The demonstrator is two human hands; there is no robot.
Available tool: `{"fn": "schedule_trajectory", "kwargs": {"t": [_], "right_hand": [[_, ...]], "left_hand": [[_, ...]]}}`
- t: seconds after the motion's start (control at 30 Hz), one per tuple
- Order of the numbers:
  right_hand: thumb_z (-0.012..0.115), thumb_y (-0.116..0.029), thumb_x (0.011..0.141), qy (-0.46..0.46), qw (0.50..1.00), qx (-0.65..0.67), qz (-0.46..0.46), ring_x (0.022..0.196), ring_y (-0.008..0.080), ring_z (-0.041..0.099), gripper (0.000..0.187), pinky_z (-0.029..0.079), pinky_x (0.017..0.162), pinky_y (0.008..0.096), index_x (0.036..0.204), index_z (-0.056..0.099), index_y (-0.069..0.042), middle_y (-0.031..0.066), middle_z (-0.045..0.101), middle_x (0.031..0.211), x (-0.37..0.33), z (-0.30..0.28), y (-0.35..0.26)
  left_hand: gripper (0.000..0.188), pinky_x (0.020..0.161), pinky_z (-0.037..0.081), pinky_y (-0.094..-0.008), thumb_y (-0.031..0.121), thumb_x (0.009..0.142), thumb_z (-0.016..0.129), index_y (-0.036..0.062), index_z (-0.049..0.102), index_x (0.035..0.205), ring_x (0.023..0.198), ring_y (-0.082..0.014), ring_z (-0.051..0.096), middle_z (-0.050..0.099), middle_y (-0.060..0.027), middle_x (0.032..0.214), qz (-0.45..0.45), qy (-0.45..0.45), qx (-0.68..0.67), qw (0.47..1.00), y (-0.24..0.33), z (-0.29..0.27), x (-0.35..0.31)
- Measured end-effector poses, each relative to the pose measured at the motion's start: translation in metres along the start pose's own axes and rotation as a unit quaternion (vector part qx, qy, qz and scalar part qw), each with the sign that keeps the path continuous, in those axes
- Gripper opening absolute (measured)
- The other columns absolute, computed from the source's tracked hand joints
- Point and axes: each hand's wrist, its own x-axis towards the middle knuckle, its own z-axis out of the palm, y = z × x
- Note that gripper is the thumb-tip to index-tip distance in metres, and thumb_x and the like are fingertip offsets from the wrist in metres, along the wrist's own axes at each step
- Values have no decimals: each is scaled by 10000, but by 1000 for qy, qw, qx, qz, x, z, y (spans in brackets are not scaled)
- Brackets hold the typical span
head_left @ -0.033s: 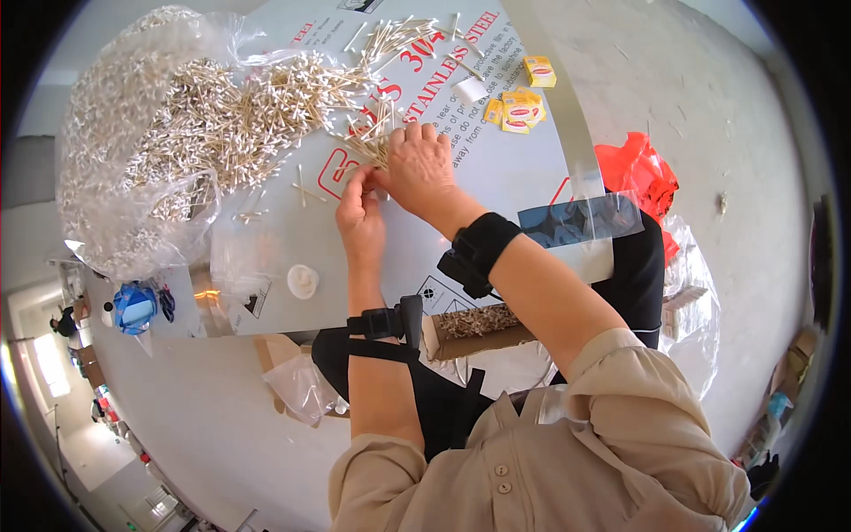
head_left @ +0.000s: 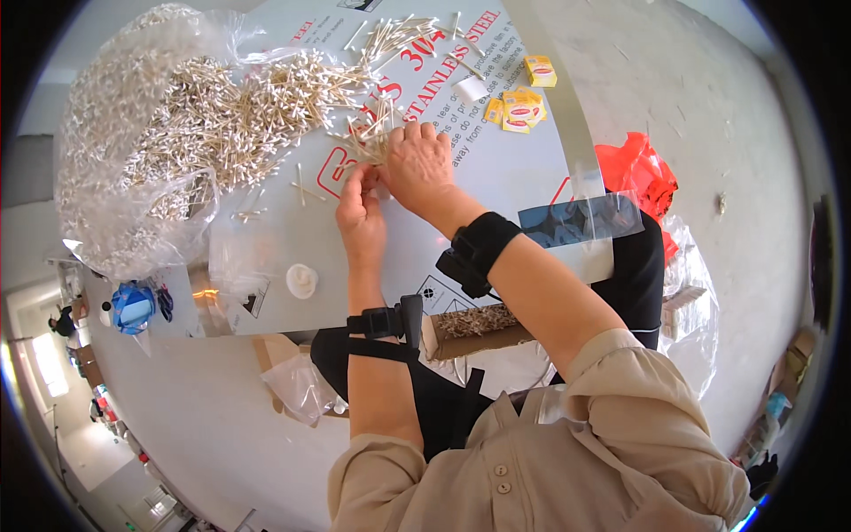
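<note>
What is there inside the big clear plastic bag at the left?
Inside the clear plastic bag is a heap of cotton swabs with white tips, some spilling onto the table. Whatever lies beneath the upper swabs is covered.

A loose bunch of cotton swabs (head_left: 370, 146), slim tan sticks with white tips, shows at the left hand (head_left: 362, 213) and just beside the right hand (head_left: 420, 167), sticks crossing at varied angles, far tips splayed, near ends partly hidden by the fingers
</note>
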Motion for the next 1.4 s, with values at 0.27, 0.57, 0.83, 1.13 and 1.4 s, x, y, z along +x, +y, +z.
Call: {"fn": "schedule_trajectory", "kwargs": {"t": [0.27, 0.57, 0.83, 1.13, 1.4], "right_hand": [[621, -154, 792, 23, 990, -73, -122, 937, 257, 566, 180, 415, 765, 398, 942, 643, -57, 86, 626, 951, -2, -1, 18], [599, -97, 761, 15, 960, -90, -263, 880, 237, 528, 96, 408, 756, 375, 829, 535, -76, 68, 540, 853, -37, -28, 67], [577, -126, 767, -24, 945, -133, -299, 852, 207, 506, 74, 391, 723, 331, 787, 522, -81, 43, 513, 806, -89, -54, 95], [584, -139, 758, -8, 953, -81, -292, 831, 212, 515, 101, 399, 689, 340, 787, 510, -77, 49, 507, 811, -120, -57, 103], [659, -21, 696, 8, 974, 194, -115, 955, 330, 561, 284, 477, 835, 416, 971, 584, -25, 123, 574, 941, -126, -59, 110]], "left_hand": [[517, 1129, 247, -478, 87, 881, 579, 159, 496, 1386, 1414, -272, 286, 395, -45, 1488, 216, -53, 460, 860, 2, 5, 27], [510, 1154, 205, -474, 209, 905, 594, 174, 473, 1399, 1418, -282, 285, 373, -20, 1513, 195, -90, 513, 831, -5, -4, 19], [493, 1147, 222, -486, 200, 889, 636, 155, 504, 1361, 1398, -313, 317, 423, -71, 1466, 212, -75, 483, 846, -3, -6, 10], [500, 1125, 267, -487, 119, 852, 622, 35, 502, 1330, 1361, -317, 376, 470, -124, 1411, 288, -114, 383, 871, 24, 18, -24], [597, 1142, 223, -528, 239, 854, 666, 21, 456, 1368, 1401, -309, 336, 396, -152, 1482, 174, -180, 431, 867, 46, 71, -100]]}}
